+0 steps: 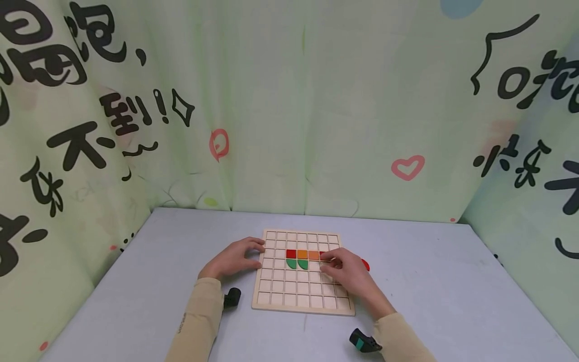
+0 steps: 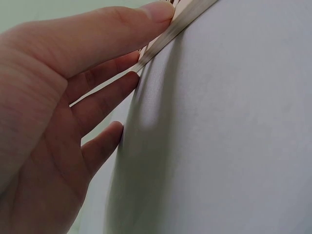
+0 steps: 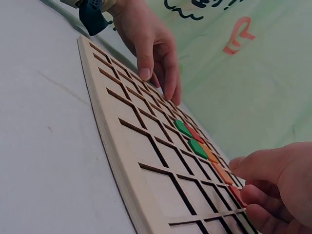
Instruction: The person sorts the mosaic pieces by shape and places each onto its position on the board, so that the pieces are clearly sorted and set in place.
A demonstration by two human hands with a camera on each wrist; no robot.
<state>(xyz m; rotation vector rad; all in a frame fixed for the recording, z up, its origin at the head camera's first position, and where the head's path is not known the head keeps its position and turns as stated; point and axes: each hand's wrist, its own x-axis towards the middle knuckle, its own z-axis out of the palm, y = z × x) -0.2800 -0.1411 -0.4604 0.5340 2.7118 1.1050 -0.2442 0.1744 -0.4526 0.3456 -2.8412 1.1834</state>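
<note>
A wooden grid board lies on the table in front of me. One row holds a red tile, an orange tile, a lighter orange tile and, at its right end, another red tile. Two green quarter-round tiles sit just below the row's left end. My right hand has its fingertips on that end red tile, thumb apart from them. My left hand rests at the board's left edge, thumb and fingertips spread along it.
A red piece with a curved edge shows on the table right of the board, partly hidden by my right hand. Each wrist carries a dark camera. Pale green printed curtains surround the white table.
</note>
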